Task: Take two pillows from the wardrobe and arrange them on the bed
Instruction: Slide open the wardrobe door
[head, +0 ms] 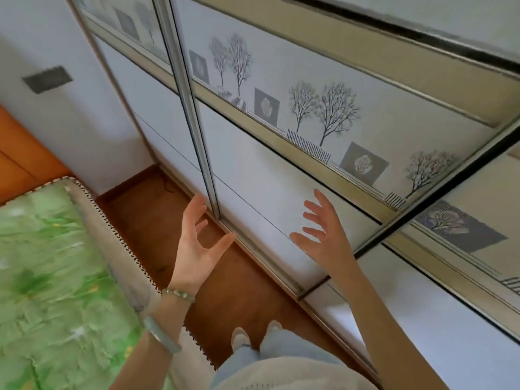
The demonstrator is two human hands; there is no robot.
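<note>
Both hands raised, empty, palms facing each other, in front of the wardrobe (281, 175). Left hand (197, 249) with fingers spread and thumb out to the right, just short of the metal door stile (194, 114); cannot tell whether the fingertips touch it. Right hand (323, 232) likewise spread, fingers pointing up and left, held over the lower white panel of the sliding door (267, 192), contact not clear. Nothing gripped by either. Beaded bracelet (177, 294) at the left wrist, pale bangle (161, 334) further down the forearm.

Wardrobe doors shut across the whole view: white panels, a band of printed bare trees (323, 111) and grey squares along a beige strip, a second door overlapping at the right. No pillows in sight, so their place cannot be told.

Bed (50, 277) at the lower left, covered in a blurred green patterned spread, its near edge trimmed with a pale border and dark stitching, close beside the left forearm. Strip of brown wooden floor (168, 220) between bed edge and wardrobe rail. Light shoes (239, 337) and pale trousers at the bottom edge, standing on that strip. Grey wall plate (47, 79) on the white wall at the upper left, orange wood beside the head of the bed.
</note>
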